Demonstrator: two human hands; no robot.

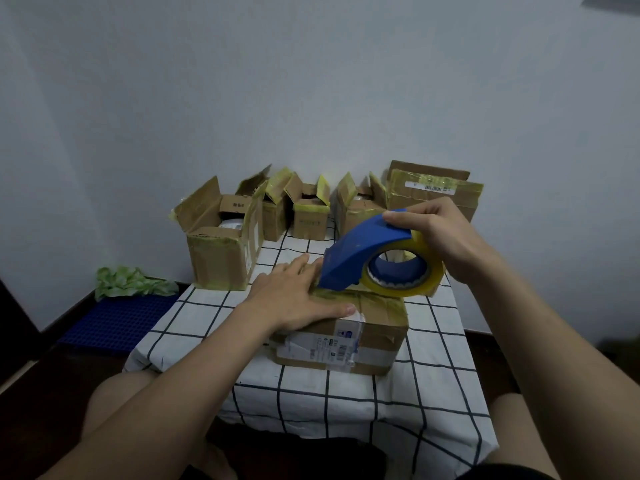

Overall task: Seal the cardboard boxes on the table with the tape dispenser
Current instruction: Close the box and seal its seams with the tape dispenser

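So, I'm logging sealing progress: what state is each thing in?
Near brown cardboard box: flaps closed, under flat left hand.
Blue plastic tape dispenser: gripped by right hand, nose on that box.
Three small back cardboard boxes: flaps open.
Large back-left cardboard box: flaps open.
Back-right cardboard box: taped, seemingly closed.

Dim, flat, bluish indoor light with soft shadows; wide-angle bending at edges, slightly soft focus throughout.

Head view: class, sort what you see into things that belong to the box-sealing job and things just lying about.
Job: blue tape dispenser, yellowish tape roll, closed cardboard box, open boxes behind it, left hand pressing the lid, right hand gripping the dispenser.
Lying about: crumpled green material, blue mat on the floor.
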